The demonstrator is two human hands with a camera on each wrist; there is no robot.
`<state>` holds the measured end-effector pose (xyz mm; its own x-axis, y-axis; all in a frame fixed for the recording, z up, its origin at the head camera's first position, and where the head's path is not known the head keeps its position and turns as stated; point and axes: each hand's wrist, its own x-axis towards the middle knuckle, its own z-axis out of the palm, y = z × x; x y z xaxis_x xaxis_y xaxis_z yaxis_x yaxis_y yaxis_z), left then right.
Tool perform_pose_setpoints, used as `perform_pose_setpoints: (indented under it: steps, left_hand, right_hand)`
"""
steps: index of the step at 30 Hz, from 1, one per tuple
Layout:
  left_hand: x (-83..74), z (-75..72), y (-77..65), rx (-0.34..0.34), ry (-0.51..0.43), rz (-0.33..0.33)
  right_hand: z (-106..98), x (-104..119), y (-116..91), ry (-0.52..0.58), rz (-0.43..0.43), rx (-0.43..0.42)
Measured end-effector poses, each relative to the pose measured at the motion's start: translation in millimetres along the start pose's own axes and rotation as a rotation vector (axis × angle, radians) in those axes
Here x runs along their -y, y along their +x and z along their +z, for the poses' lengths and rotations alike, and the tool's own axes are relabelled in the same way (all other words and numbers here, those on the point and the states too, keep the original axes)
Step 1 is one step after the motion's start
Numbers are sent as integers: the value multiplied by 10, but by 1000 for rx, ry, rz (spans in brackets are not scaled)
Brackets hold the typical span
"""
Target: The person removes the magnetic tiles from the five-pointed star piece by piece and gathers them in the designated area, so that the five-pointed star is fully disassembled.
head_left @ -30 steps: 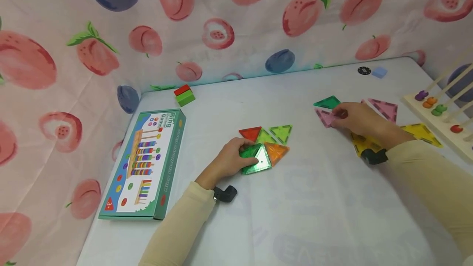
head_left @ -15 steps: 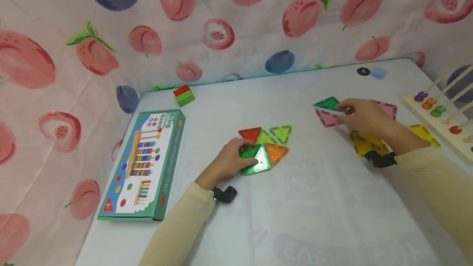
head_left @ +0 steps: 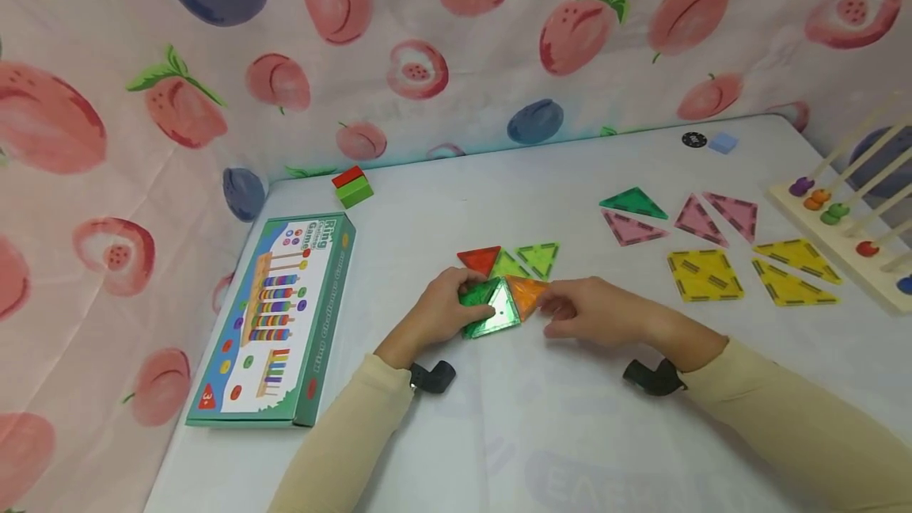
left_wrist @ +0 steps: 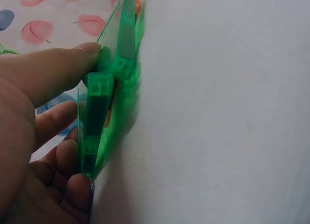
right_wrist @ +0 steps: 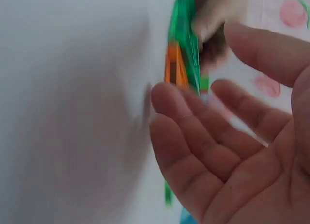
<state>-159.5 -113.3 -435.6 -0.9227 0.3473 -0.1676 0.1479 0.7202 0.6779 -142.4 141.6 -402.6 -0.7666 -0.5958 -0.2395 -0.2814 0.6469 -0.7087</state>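
Observation:
My left hand pinches green translucent magnetic tiles, thumb over the surface and fingertips along the edge in the left wrist view. Two green tile edges show there, one stepped past the other. An orange triangle tile adjoins the green ones on the right. My right hand is at this orange tile's right tip, fingers loosely bent and nothing in the palm in the right wrist view. Behind them lie a red triangle tile and two lime triangle tiles, one of them farther right.
Right of centre lie a dark green triangle tile, several pink triangles, a yellow square tile and yellow triangles. A ring game box lies left. Small blocks sit behind it; a pegged wooden stand borders the right.
My right hand has left the pink and dark green triangles and moved left and nearer, to the orange tile. My left hand stays on the green tiles.

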Motion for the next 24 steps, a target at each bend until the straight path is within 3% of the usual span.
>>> perform_pose_setpoints:
  steps: [5,12,24]
  left_hand:
    - [18,17,10,-11,8,2]
    - [24,28,14,-8,12,-3]
    - [39,-6,-17,-25,-4,39]
  right_hand:
    - [163,138,89,129,16,5]
    - [236,172,143,310,43,30]
    - [282,161,174,335,57,-36]
